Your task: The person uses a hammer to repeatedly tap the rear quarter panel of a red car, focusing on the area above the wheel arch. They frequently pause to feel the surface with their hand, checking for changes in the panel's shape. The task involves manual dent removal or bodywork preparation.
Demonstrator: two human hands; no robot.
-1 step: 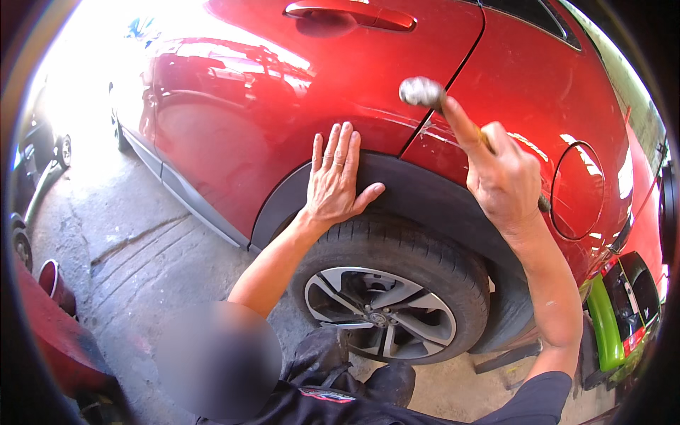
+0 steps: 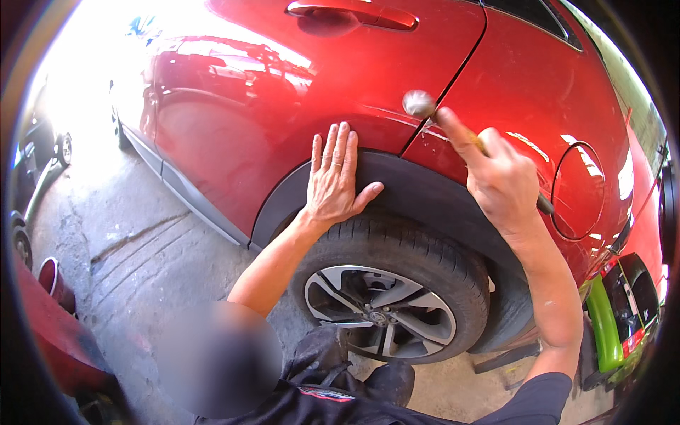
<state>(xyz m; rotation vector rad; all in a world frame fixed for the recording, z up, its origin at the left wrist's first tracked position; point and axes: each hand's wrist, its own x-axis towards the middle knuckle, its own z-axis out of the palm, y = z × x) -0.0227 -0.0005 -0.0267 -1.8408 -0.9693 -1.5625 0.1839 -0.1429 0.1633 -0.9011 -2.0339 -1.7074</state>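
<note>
A: In the head view, how does the left hand [image 2: 333, 184] stand?

B: Flat, fingers together and pointing up, thumb out to the side. Its fingertips lie over the red car [image 2: 234, 134], its palm over the dark arch trim [image 2: 397, 180]. It holds nothing.

A: And the right hand [image 2: 501, 180]?

B: Closed round a hammer [image 2: 418, 104], index finger stretched along the shaft toward the metal head.

A: Where's that hammer, exactly?

B: Its head is in front of the car's side, just left of the seam [image 2: 464, 62]. Whether it touches the paint, I cannot tell. The dark end of the shaft sticks out near the fuel flap [image 2: 577, 191].

A: Anything else close by?

B: The wheel [image 2: 379, 319] sits below both hands, and the door handle [image 2: 354, 13] is above the hammer.
</note>
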